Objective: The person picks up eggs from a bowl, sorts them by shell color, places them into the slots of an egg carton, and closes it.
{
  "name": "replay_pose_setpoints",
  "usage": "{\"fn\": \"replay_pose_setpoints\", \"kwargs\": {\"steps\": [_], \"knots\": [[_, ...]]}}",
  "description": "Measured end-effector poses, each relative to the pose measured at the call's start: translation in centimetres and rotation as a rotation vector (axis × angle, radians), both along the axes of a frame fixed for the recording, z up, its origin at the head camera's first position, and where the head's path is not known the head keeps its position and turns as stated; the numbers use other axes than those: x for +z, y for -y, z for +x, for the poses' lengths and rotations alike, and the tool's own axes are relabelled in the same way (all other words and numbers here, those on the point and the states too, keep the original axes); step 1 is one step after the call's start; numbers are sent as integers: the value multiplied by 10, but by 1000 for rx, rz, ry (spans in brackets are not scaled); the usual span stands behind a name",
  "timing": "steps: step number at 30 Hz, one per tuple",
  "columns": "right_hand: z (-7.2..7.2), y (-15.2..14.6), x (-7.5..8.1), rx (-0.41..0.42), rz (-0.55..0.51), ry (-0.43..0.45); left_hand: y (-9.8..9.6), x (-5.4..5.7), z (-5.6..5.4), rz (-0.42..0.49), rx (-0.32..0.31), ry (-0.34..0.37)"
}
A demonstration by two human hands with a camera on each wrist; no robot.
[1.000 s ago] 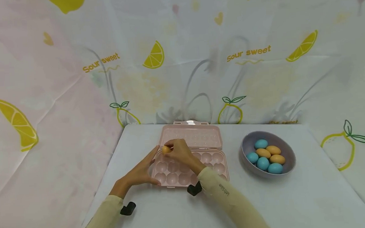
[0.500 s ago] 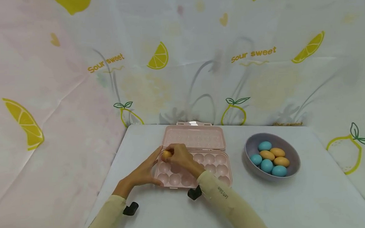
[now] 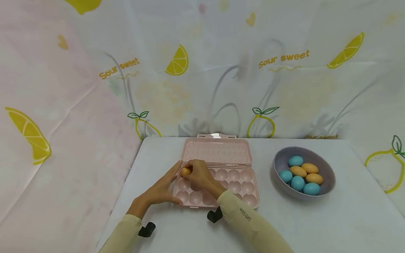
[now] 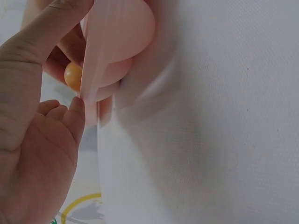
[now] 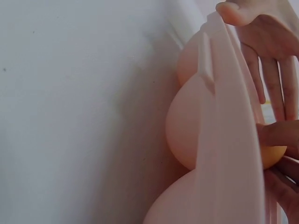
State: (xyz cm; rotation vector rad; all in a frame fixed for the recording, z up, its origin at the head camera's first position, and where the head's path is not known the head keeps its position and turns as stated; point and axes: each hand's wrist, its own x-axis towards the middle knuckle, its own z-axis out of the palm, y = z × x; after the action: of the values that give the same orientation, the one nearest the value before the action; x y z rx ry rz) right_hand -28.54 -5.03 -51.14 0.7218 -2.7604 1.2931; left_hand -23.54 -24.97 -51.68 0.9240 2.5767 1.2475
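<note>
A pink egg tray [image 3: 234, 186] lies on the table with its lid [image 3: 217, 152] folded back. My right hand [image 3: 202, 175] pinches an orange-yellow egg [image 3: 185, 172] at the tray's back left corner hollow. Whether the egg touches the bottom of the hollow is hidden by the fingers. Along the tray's left side spreads my left hand [image 3: 160, 190], its thumb at the front corner and its stretched fingers at the back corner. The egg [image 4: 72, 76] also shows past the tray rim in the left wrist view, and the right wrist view has the egg [image 5: 273, 157] under the right fingers.
To the right of the tray stands a grey-purple bowl [image 3: 280, 182] with several blue and orange-yellow eggs [image 3: 311, 189]. A cloth backdrop [image 3: 218, 92] printed with lemons rises behind the white table [image 3: 187, 236].
The right hand has lowered the egg slightly at the back left hollow. The left hand keeps its place at the tray's side. The whole view has shifted a little.
</note>
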Motion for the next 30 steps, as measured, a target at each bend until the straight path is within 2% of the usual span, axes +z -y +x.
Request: {"fn": "replay_pose_setpoints", "kwargs": {"steps": [8,12,16,22,27,30], "knots": [[2,0,1,12,39,-5,0,0,-1,-18,13,19],[-1,-5,8,26,46,25,0,-1,-2,-23,16,22],[-8,-19,20,51,54,-22,-1,0,-2,-34,29,33],[-27,-58,42,16,63,-187,-1,3,0,-38,42,50],[-45,-105,59,-57,84,-244,-1,2,0,-30,29,33],[-54,-138,69,-98,130,-246,-2,2,-1,-40,27,39]]}}
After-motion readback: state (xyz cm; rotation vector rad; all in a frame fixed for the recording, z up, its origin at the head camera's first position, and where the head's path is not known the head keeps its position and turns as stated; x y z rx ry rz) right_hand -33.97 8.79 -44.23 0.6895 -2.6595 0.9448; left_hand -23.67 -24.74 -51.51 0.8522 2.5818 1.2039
